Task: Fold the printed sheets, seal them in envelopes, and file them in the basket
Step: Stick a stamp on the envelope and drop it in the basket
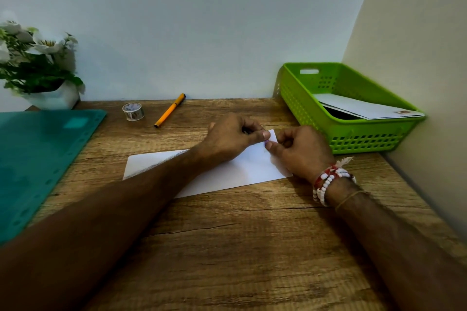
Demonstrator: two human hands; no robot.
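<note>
A white envelope [242, 171] lies flat on the wooden desk [227, 247], partly under my left forearm. My left hand [232, 137] and my right hand [300, 151] meet at its far right corner, thumbs and fingertips pinched on a small purple-tinted piece there; what that piece is I cannot tell. At the back right stands a green plastic basket [303, 108] holding white envelopes [364, 108], the top one bearing a stamp.
A roll of patterned tape [133, 111] and an orange pen [169, 110] lie near the back wall. A teal plastic folder [38, 159] covers the desk's left side. A potted white-flowered plant [38, 68] stands at the back left. Walls close off the back and right.
</note>
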